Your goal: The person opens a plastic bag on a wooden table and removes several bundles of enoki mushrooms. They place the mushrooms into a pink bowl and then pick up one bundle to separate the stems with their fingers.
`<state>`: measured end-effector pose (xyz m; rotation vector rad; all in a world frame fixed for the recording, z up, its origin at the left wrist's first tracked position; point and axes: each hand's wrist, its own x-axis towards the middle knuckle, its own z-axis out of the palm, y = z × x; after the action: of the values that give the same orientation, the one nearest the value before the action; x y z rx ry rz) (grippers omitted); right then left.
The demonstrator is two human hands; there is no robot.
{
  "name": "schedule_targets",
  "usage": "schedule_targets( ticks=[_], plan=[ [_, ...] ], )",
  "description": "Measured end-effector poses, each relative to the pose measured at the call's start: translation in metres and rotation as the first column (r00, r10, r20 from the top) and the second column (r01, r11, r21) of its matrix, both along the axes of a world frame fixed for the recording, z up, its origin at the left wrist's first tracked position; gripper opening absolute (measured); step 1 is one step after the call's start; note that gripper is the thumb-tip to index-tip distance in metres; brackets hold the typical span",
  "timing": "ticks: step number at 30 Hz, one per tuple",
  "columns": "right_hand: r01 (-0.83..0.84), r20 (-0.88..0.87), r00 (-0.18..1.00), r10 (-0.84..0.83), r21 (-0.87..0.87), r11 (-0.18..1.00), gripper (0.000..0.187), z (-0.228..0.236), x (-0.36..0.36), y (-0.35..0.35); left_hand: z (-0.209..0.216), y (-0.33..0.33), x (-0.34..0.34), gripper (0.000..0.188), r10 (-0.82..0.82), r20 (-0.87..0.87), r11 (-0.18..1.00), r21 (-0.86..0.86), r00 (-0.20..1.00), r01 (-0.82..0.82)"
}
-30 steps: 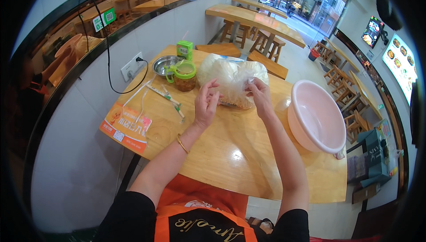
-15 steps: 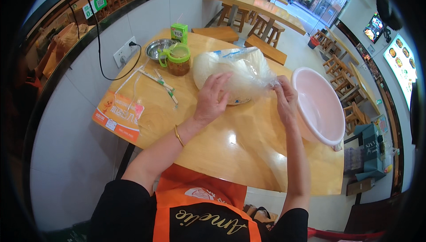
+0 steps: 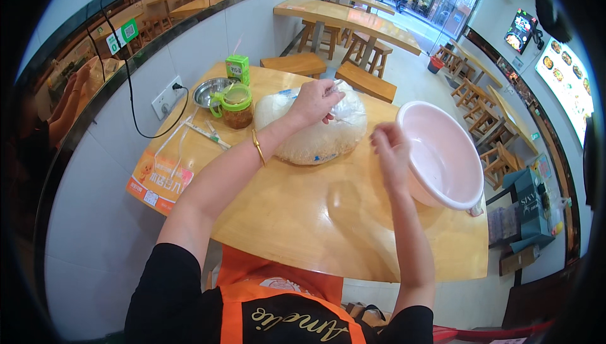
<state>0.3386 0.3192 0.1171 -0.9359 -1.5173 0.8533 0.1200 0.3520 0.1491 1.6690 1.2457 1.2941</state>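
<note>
Now clasping the gathered neck of the clear plastic bag (image 3: 315, 145) in the left hand (image 3: 312, 103), fingers closed around it; half a second ago, gripping that neck with the right hand (image 3: 393, 154) and only steadying the bag's side with the left. Released on the right, with fingers loosely open beside the left rim of the pink basin (image 3: 445, 173) (motion-blurred, so hard to read finger by finger). Probably means a handover of the neck, leaving one hand free. Resting, bulging, on the wooden table (image 3: 303, 224), left of the basin. Counting: one bag, one basin, one green-lidded jar (image 3: 237, 118), one steel bowl (image 3: 203, 93), one green drink carton (image 3: 238, 70), two bare hands.
</note>
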Motion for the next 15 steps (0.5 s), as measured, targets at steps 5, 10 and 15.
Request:
schedule_targets(
  ticks=[5,10,15],
  plan=[
    [-0.023,0.133,0.991,0.015,0.055,0.998,0.013,-0.028,-0.027,0.014,0.000,0.015,-0.002,0.026,-0.004,-0.011,0.997,-0.074,1.000,0.004],
    [-0.038,0.430,0.882,-0.194,0.476,0.879,0.015,-0.016,-0.035,0.025,0.003,0.014,-0.007,0.023,-0.032,-0.036,0.985,-0.169,0.999,0.025],
    [-0.017,0.576,0.800,-0.168,0.302,0.953,0.018,-0.007,-0.033,0.025,0.006,0.017,-0.009,0.025,-0.072,-0.073,0.981,-0.185,0.995,0.057]
  ],
)
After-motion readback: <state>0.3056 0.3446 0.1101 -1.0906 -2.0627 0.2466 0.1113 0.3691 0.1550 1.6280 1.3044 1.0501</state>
